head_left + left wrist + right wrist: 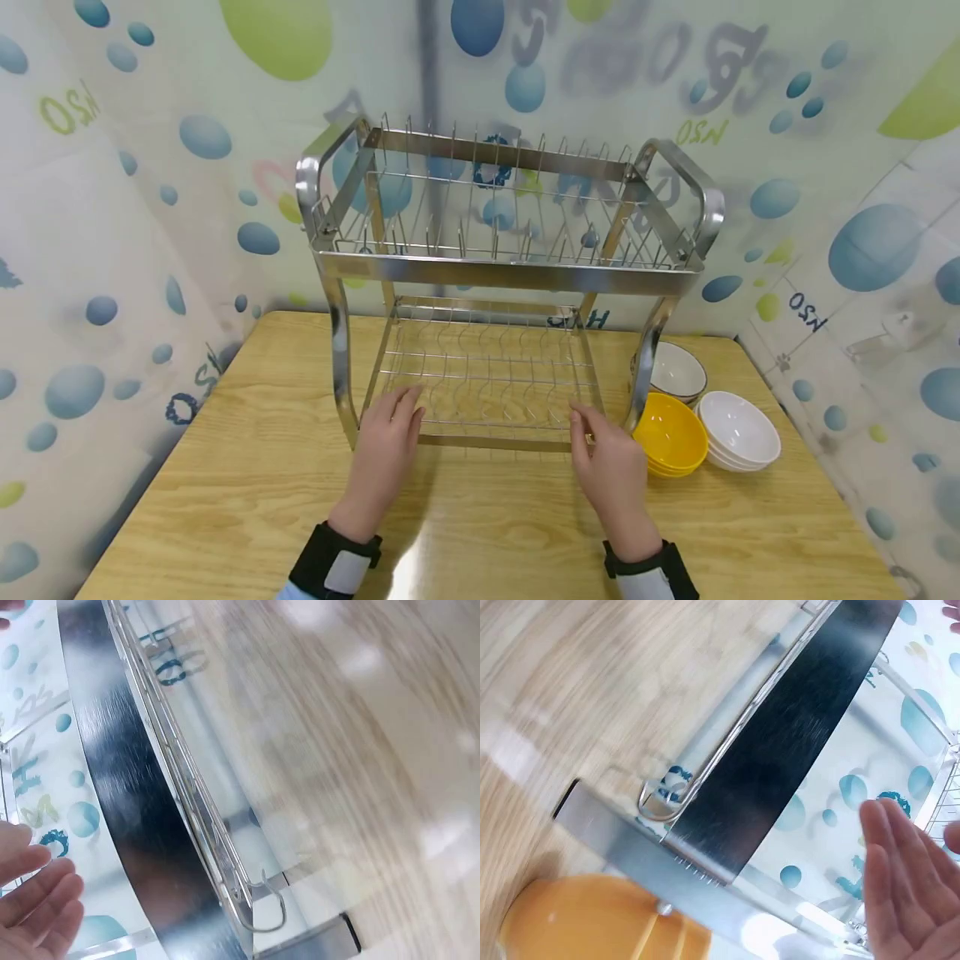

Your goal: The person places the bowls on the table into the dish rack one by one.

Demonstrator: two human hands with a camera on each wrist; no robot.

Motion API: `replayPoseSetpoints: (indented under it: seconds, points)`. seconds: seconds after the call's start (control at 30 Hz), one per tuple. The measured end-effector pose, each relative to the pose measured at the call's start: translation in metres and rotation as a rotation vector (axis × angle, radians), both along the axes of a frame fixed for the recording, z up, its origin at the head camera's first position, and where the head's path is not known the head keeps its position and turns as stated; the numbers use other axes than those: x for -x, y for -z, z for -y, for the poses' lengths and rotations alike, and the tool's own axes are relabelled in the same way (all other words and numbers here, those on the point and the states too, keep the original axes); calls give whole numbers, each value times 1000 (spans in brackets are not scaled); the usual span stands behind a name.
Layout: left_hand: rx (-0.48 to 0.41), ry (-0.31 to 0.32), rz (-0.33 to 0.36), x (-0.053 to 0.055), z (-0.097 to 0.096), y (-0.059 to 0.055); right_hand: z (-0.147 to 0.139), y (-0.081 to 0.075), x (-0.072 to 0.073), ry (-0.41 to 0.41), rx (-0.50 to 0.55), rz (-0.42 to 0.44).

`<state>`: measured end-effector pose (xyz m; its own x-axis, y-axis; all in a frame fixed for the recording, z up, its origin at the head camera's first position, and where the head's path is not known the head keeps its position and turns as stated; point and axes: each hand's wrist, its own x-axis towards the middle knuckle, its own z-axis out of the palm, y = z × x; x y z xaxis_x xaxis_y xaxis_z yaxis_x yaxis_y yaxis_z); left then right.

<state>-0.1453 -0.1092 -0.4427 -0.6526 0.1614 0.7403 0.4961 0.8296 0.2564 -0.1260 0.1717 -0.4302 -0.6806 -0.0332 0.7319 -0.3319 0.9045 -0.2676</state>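
Note:
A two-tier metal dish rack (510,275) stands upright on the wooden table, with wire grids on both levels. At the front of its lower tier, my left hand (386,437) hovers by the left part of the flat front rail (124,750). Its fingers (45,907) are loosely bent, with nothing between them. Toward the right end of that rail is my right hand (611,462), its fingers (900,862) fairly straight and held together. In the right wrist view these fingers are apart from the rail (780,735).
Right of the rack stand stacked yellow bowls (671,433), stacked white bowls (738,429) and a white bowl with a dark rim (677,371). The yellow ones sit close to the rack's right front leg (647,367). A patterned curtain (202,192) hangs behind the table (247,467).

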Motion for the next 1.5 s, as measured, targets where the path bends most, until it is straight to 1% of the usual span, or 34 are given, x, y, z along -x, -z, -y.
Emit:
replayPoseSetpoints:
  seconds: [0.17, 0.3, 0.4, 0.53, 0.67, 0.8, 0.9, 0.97, 1.1, 1.3, 1.4, 1.5]
  points:
    - [-47, 0, -45, 1, 8, -2, -11, 0, -4, 40, 70, -43]
    - [-69, -29, -83, 2, 18, -5, -20, -1, -6, 80, 132, -82]
    - [-77, -59, -135, 3, 25, -8, -28, -1, -7, 124, 173, -81]
    - [-100, -75, -217, 2, 34, -9, -41, 0, -7, 196, 211, -68]
    - [-124, -98, -284, 3, 42, -10, -56, 1, -5, 293, 231, -27]
    - [-165, -121, -341, 6, 51, -13, -72, 4, 0, 391, 250, 35]
    - [-201, -136, -380, 10, 56, -15, -85, 3, 3, 464, 252, 100]
    - [-217, -144, -391, 12, 59, -17, -92, 2, 4, 509, 250, 148]
    - [-215, -160, -386, 13, 63, -18, -105, 0, 4, 590, 257, 263]
    - [-221, -188, -355, 12, 74, -18, -116, -2, 0, 680, 279, 495]
    - [-232, -195, -337, 14, 77, -17, -122, -2, -1, 714, 267, 579]
    - [-242, -202, -322, 15, 78, -16, -128, -3, -2, 741, 227, 661]
